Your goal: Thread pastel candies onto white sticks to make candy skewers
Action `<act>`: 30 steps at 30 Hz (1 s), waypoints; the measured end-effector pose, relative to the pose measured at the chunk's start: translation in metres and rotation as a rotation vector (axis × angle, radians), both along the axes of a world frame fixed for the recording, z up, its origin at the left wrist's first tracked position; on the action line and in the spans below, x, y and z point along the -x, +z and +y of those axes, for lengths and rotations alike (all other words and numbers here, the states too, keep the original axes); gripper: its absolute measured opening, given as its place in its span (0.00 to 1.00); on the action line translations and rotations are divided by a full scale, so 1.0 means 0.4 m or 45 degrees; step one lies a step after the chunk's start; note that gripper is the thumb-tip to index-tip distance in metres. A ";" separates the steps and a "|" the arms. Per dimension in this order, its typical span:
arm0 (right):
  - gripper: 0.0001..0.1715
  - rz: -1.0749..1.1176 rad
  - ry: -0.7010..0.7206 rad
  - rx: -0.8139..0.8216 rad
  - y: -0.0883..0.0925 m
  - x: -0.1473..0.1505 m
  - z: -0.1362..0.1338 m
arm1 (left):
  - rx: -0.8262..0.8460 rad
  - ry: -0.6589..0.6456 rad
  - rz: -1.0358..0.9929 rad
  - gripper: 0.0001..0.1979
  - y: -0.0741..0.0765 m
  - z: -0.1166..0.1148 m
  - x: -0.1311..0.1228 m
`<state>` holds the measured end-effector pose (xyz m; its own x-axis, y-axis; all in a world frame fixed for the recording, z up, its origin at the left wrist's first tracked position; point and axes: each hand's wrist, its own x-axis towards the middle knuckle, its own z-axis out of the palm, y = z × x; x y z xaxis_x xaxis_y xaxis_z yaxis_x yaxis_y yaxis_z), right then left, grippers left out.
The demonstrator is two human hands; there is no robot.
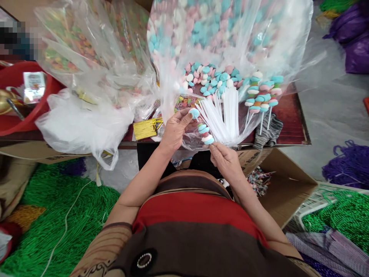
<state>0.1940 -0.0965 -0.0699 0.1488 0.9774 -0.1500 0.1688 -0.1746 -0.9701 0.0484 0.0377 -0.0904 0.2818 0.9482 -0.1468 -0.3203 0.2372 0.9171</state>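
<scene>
Between finger and thumb, my left hand (175,130) pinches a pale blue marshmallow (195,113). My right hand (226,158) is closed at the lower end of a marshmallow skewer (205,134), threaded with blue, white and reddish pieces and tilted up toward the left hand. The stick inside my right fingers is mostly hidden. White plastic sticks (226,119) lie in a fanned bundle just beyond. Several filled marshmallow skewers (261,94) rest to the right. Loose pink, white and blue marshmallows (215,80) spill from a large clear bag (230,30), with small ring-shaped candies (186,102) nearer me.
Yellow twist ties (145,129) and a white plastic bag (83,123) lie left on the table. A red basin (25,111) stands at far left. Grey gloves (269,130) lie near the right table edge (300,127). Below is an open cardboard box (291,188); green strands (57,215) cover the floor.
</scene>
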 end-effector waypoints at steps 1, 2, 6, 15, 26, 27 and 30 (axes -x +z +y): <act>0.22 -0.009 -0.002 0.010 0.001 -0.001 -0.001 | -0.063 0.005 0.057 0.23 -0.003 -0.001 0.002; 0.21 -0.010 -0.005 0.024 0.003 -0.002 -0.003 | -0.143 0.014 0.131 0.23 -0.005 -0.002 0.005; 0.21 0.117 -0.009 0.129 0.015 -0.007 -0.012 | -0.548 0.062 0.467 0.22 0.000 -0.012 0.017; 0.20 0.506 -0.056 0.253 0.054 -0.017 -0.007 | -0.659 -0.107 0.569 0.26 0.012 -0.011 0.039; 0.24 0.393 -0.049 0.106 0.023 0.075 0.034 | -0.885 0.232 0.799 0.17 0.011 -0.025 0.021; 0.24 0.403 -0.048 0.096 0.015 0.079 0.039 | -0.846 0.221 0.760 0.16 0.012 -0.023 0.021; 0.25 0.455 -0.046 0.073 -0.003 0.079 0.053 | -0.592 0.215 0.487 0.17 0.027 -0.021 0.017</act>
